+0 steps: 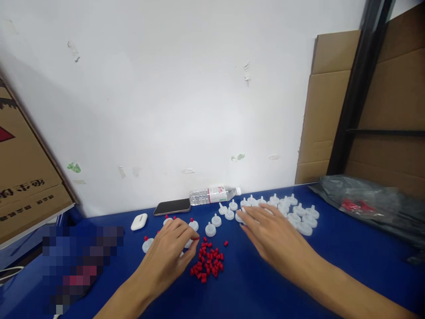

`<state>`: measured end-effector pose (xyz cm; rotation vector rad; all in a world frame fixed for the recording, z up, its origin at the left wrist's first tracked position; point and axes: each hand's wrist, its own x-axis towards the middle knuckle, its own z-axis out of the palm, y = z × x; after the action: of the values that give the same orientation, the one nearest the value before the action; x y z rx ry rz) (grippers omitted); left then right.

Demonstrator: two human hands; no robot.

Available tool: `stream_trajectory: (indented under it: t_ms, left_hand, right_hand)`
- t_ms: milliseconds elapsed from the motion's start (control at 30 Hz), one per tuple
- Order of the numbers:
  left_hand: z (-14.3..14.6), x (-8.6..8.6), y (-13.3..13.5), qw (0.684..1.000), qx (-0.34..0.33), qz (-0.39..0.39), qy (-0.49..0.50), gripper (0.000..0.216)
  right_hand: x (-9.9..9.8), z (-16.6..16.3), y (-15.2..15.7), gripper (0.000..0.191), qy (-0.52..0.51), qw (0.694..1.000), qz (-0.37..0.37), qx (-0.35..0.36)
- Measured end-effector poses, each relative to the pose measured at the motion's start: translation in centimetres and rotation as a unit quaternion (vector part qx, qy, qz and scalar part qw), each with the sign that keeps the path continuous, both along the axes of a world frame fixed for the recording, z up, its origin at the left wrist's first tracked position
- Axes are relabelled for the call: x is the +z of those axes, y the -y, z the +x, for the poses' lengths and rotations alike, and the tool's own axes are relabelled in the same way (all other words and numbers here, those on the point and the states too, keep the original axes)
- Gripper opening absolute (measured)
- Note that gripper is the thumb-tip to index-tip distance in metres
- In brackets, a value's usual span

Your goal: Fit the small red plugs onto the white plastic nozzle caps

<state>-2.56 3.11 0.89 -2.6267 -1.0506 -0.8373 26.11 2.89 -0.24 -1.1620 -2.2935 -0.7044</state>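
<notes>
The left hand [170,244] is pinching a red cap [198,238]; the right hand [269,231], fingers apart, is hovering by white spouted lids [299,210], risking toppling some by brushing.

Clear bottle [199,197] lying on its side, phone [172,207], white case [139,222]

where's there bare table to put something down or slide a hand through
Bare blue table lies between the right forearm and the grey plastic bag, and nearer than the red caps, between the forearms. It's crowded with white pieces at the right hand and around the left hand.
</notes>
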Motion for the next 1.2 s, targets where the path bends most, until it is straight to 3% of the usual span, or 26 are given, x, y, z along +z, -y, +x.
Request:
stream_trajectory:
  t_ms: [233, 500, 700, 900, 1033, 1200]
  left_hand:
    - [1.4, -0.4, 1.6, 0.994, -0.033, -0.062, 0.084, 0.015]
    - [3.6, 0.7, 3.9, 0.950, -0.012, -0.216, 0.224, 0.011]
    - [4.1, 0.5, 4.1, 0.915, -0.038, -0.282, 0.286, 0.009]
    - [3.5, 0.4, 3.4, 0.823, -0.087, -0.415, 0.378, 0.016]
    - [3.9, 0.7, 4.0, 0.736, -0.098, -0.506, 0.438, 0.021]
    - [4.0, 0.6, 5.0, 0.625, -0.144, -0.626, 0.444, 0.061]
  right_hand:
    - [0.0, -2.2, 2.8, 0.045, 0.077, 0.978, -0.015, 0.193]
    - [0.3, -2.0, 2.8, 0.039, 0.089, 0.969, -0.060, 0.221]
    - [-0.2, -2.5, 2.5, 0.021, 0.038, 0.972, 0.004, 0.233]
    - [0.6, -2.6, 2.7, 0.025, -0.003, 0.968, 0.066, 0.244]
    - [1.1, -2.3, 3.2, 0.029, -0.006, 0.960, 0.064, 0.273]
    - [1.5, -2.2, 3.8, 0.032, 0.014, 0.947, 0.062, 0.314]
